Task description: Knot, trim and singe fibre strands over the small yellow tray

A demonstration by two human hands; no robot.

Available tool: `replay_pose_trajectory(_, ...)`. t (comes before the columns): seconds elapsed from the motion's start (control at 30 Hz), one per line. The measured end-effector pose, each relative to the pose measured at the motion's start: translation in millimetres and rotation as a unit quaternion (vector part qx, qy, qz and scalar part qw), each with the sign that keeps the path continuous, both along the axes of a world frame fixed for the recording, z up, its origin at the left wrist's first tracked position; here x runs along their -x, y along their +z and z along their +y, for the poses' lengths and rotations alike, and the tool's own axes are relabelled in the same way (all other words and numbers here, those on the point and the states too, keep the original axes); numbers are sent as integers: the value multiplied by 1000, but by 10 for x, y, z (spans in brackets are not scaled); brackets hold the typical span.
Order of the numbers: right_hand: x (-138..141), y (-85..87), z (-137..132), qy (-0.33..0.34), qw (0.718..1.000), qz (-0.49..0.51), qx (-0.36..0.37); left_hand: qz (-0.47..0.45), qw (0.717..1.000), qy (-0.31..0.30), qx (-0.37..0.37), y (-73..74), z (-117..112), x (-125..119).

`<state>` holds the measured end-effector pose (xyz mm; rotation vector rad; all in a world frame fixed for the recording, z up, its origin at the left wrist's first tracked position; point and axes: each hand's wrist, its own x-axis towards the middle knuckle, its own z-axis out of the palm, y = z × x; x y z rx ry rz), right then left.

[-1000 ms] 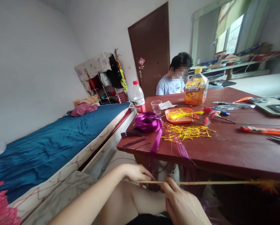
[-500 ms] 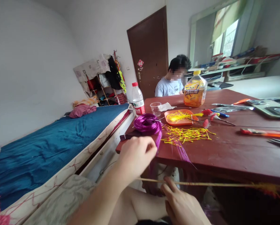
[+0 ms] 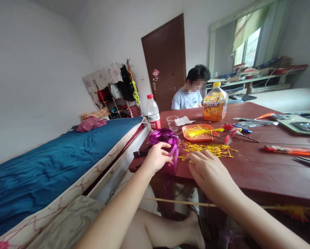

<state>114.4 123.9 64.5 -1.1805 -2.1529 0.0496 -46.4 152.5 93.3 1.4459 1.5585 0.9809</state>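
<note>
My left hand [image 3: 158, 156] is at the near edge of the table, fingers and thumb apart beside the hanging strands of a coiled hank of purple threads [image 3: 163, 135]. My right hand [image 3: 210, 169] reaches over the table edge with loosely bent, parted fingers. It covers most of a small loose bunch of purple threads, of which only a trace shows between the fingers. Just beyond lie yellow flower stamens [image 3: 222, 150] with red tips. Below both hands a thin stick [image 3: 180, 202] with a yellow-orange tuft lies across, untouched by any visible finger.
An orange tray [image 3: 196, 139] holds more yellow stamens. Around it stand a red-capped bottle [image 3: 153, 114], a plastic cup [image 3: 172, 123] and an iced-tea bottle [image 3: 214, 103]. A cutter [image 3: 290, 150] and tweezers [image 3: 308, 160] lie right. Another person [image 3: 187, 98] sits across the table.
My right hand has let go of the stick and moved up to the purple threads at the table edge. My left hand has shifted slightly and its fingers have spread.
</note>
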Motion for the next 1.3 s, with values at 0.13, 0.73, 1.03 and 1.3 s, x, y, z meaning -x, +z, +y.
replay_pose_trajectory(0.13,90,-54,77,21,999,-33,-5,-40,999,-6,21,-5,4,-16)
replay_pose_trajectory(0.73,119,166,388,-115,981,-61,142,-116,993,26,17,-101,120,-145)
replay_pose_trajectory(1.03,265,251,690,-93,955,-89,266,-127,991,17,29,-68,86,-172)
replay_pose_trajectory(1.3,152,245,636,-123,958,-116,230,-56,998,9,19,-54,23,-1)
